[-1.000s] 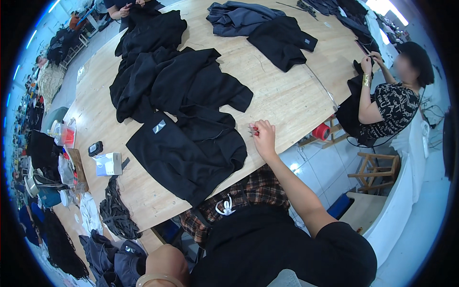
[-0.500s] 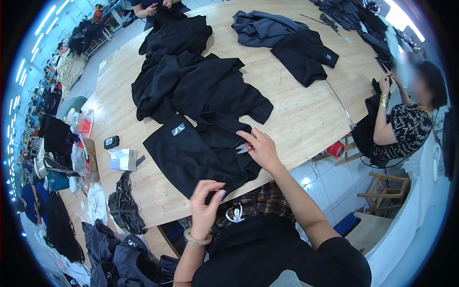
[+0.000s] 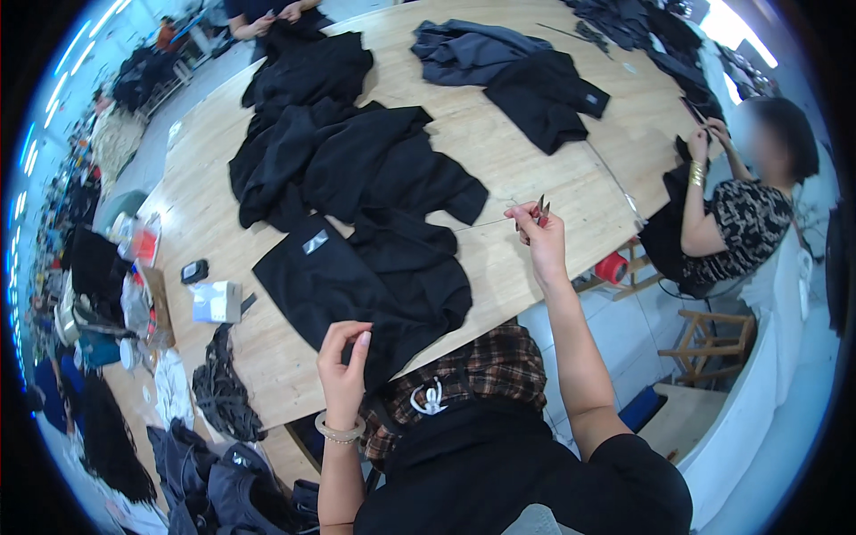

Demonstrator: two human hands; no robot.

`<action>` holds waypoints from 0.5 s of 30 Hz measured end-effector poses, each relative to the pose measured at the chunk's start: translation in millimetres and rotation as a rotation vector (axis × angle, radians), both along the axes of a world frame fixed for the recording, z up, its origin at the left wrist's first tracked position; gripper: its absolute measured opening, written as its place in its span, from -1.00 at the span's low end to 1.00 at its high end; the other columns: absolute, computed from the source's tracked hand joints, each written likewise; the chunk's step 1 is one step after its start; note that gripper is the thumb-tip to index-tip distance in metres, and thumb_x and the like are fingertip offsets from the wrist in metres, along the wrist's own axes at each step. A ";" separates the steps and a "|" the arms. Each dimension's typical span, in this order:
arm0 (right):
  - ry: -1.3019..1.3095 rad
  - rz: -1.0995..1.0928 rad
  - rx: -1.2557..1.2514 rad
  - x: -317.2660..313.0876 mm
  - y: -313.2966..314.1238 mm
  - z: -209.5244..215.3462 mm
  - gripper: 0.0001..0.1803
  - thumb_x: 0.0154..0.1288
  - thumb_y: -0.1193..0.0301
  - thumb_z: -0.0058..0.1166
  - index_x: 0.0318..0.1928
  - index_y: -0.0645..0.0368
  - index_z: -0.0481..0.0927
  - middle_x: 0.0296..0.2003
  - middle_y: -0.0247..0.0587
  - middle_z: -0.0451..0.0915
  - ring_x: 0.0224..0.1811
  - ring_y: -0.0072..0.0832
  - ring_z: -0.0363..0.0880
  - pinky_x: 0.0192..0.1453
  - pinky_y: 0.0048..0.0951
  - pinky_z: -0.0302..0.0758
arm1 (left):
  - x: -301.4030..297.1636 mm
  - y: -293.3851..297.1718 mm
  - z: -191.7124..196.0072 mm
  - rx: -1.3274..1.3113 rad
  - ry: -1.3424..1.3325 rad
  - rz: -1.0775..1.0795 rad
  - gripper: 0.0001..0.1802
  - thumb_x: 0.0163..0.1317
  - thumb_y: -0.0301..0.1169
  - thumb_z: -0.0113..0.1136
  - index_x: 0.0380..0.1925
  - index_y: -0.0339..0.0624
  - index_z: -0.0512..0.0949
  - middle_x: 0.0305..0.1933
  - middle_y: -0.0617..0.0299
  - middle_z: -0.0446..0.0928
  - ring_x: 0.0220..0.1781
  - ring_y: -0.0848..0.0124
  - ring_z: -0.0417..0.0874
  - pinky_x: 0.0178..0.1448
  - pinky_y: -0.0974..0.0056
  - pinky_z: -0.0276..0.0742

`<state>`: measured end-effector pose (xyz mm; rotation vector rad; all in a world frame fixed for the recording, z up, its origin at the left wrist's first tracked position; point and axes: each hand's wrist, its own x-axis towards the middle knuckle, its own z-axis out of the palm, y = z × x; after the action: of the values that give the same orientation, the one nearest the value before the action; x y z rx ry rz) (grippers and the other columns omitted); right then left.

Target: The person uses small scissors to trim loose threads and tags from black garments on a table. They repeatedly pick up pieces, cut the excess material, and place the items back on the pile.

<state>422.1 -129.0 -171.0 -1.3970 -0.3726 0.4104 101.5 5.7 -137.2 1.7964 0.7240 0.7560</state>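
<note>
Left hand (image 3: pixel 343 361) pinches the hem of a soft, limp black garment (image 3: pixel 361 285) at frame centre; right hand (image 3: pixel 538 234) fingers grip small thread snips (image 3: pixel 540 209).

Light: we note bright, even overhead light, cool at the left rim | Glare: window blown out top right | Shadows: soft on the table (image 3: pixel 535 160) | Distortion: we see table edges bowed, black corners | Blur: co-worker's face.
</note>
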 end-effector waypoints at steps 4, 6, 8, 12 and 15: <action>-0.054 -0.080 -0.104 11.5 -42.4 -12.1 -0.83 0.39 0.38 0.21 -0.33 0.19 0.71 -0.57 -0.55 0.46 -0.58 -0.82 0.18 -0.50 -0.66 0.08 | 13.3 -22.2 -25.0 0.086 0.119 -0.138 -0.85 0.23 -0.55 0.29 -0.20 -0.32 0.65 -0.15 0.11 0.57 -0.09 0.24 0.62 0.02 0.27 0.52; -0.072 -0.111 -0.142 12.5 -65.3 -20.5 -0.85 0.39 0.39 0.20 -0.30 0.19 0.70 -0.54 -0.52 0.51 -0.56 -0.81 0.22 -0.48 -0.66 0.12 | 17.9 -31.4 -38.8 0.187 0.184 -0.194 -0.78 0.15 -0.50 0.36 -0.18 -0.27 0.65 -0.09 0.10 0.55 0.02 0.12 0.57 0.09 0.22 0.49; 0.001 -0.196 -0.177 9.5 -81.3 -28.3 -0.86 0.38 0.40 0.20 -0.27 0.22 0.68 -0.52 -0.46 0.55 -0.52 -0.78 0.27 -0.45 -0.64 0.18 | 18.0 -36.0 -43.3 0.329 0.346 -0.272 -0.53 0.05 -0.42 0.43 0.02 -0.16 0.59 0.12 0.11 0.46 0.20 0.09 0.45 0.25 0.08 0.37; -0.329 -0.495 -0.484 15.3 -113.0 -49.9 -0.82 0.38 0.39 0.20 -0.23 0.29 0.63 -0.48 -0.36 0.59 -0.46 -0.70 0.39 -0.39 -0.58 0.31 | 10.0 -40.2 -53.1 0.484 0.491 -0.253 -0.32 0.00 -0.43 0.44 0.21 -0.05 0.48 0.31 0.09 0.35 0.34 0.05 0.33 0.38 -0.05 0.23; -0.349 -0.309 -0.616 -22.2 -97.4 -18.4 -0.85 0.37 0.44 0.19 -0.22 0.30 0.63 -0.43 -0.37 0.61 -0.41 -0.69 0.45 -0.33 -0.55 0.42 | -11.5 -39.6 -56.1 0.533 0.531 -0.135 -0.33 0.01 -0.46 0.40 0.22 -0.03 0.47 0.30 0.08 0.36 0.35 0.06 0.34 0.39 -0.04 0.21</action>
<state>399.9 -226.4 -189.5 -2.1040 -0.3153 0.0132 90.1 -33.9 -193.3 2.5561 0.7727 0.3946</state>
